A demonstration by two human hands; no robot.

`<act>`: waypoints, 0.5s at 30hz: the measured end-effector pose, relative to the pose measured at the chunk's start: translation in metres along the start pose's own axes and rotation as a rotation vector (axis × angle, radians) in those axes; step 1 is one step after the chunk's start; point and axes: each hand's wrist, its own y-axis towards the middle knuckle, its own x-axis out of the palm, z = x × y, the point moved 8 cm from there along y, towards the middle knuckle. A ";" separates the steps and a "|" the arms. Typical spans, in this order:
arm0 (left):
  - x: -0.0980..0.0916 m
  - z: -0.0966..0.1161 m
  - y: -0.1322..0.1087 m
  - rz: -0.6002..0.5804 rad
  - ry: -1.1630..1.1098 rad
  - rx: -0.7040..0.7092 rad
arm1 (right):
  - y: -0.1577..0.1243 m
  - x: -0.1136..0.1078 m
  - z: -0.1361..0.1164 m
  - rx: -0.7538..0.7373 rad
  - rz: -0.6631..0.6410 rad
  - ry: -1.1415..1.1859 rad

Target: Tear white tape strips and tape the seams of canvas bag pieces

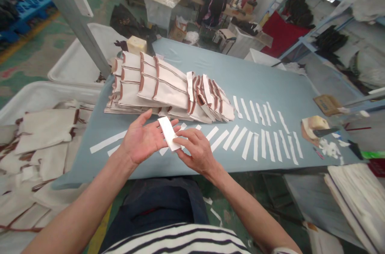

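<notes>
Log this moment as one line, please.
Left hand: open, palm up, beneath white piece | Right hand: holding white piece | Table: white strips, cream fabric stack

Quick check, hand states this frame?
Left hand: open, palm up, its fingers behind a white strip.
Right hand: closed, pinching that strip's near end.

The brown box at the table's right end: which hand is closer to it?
Right. The right hand, pinching the white strip, is left of the box; the left hand, open under the strip, is farther left.
</notes>
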 end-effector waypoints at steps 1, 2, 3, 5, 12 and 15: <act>-0.002 0.001 0.001 -0.008 0.004 -0.004 | 0.001 0.002 0.000 0.022 -0.006 0.010; -0.003 0.001 0.001 -0.013 0.006 -0.009 | 0.001 0.004 0.000 0.047 -0.009 0.023; -0.004 0.002 0.002 -0.015 0.008 -0.014 | 0.002 0.005 0.001 0.071 -0.006 0.040; -0.005 0.002 0.004 -0.018 0.015 -0.031 | 0.002 0.007 0.001 0.117 0.018 0.091; -0.001 -0.010 0.019 -0.133 0.177 -0.037 | 0.005 -0.001 0.017 0.323 0.143 0.264; 0.003 -0.021 0.025 -0.187 0.333 0.014 | 0.006 -0.010 0.040 0.433 0.093 0.304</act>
